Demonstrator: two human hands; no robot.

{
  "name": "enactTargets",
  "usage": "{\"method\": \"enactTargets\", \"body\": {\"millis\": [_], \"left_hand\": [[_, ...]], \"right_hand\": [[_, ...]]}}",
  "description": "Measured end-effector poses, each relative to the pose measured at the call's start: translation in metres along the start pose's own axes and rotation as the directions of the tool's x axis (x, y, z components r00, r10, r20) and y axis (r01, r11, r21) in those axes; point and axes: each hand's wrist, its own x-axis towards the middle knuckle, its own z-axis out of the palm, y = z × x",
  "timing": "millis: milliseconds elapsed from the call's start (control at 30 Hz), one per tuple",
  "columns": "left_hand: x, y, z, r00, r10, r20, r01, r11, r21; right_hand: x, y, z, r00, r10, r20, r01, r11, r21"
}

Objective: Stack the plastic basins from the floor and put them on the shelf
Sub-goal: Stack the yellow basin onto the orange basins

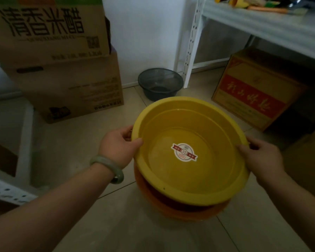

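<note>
Grip: left hand (116, 142) and right hand (262, 157) clamp opposite rims of the yellow basin (171, 180).
Yellow basin: tilted over the orange basin (171, 210).
Dark basin (160, 84): on floor (116, 224) by shelf (262, 30).

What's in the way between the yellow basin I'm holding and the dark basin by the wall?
Nothing visible. Both hands, left and right, hold the yellow plastic basin above an orange plastic basin; only bare tiled floor lies before the dark grey plastic basin.

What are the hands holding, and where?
The round yellow plastic basin, by its rim: left hand and right hand on opposite sides.
</note>
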Motion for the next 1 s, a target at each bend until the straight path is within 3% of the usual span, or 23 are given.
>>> {"method": "enactTargets", "body": {"millis": [400,800,1000], "left_hand": [[0.000,-0.024,0.021,0.997,-0.081,0.020,0.079,0.995,0.068],[0.005,-0.047,0.040,0.965,-0.247,0.089,0.225,0.953,0.205],[0.011,-0.037,0.043,0.943,-0.319,0.099,0.280,0.916,0.288]], "right_hand": [[0.005,0.042,0.015,0.989,-0.100,0.108,0.118,0.978,-0.170],[0.026,0.071,0.035,0.971,-0.057,0.233,0.076,0.995,-0.070],[0.038,0.084,0.038,0.973,-0.086,0.213,0.101,0.993,-0.059]]}}
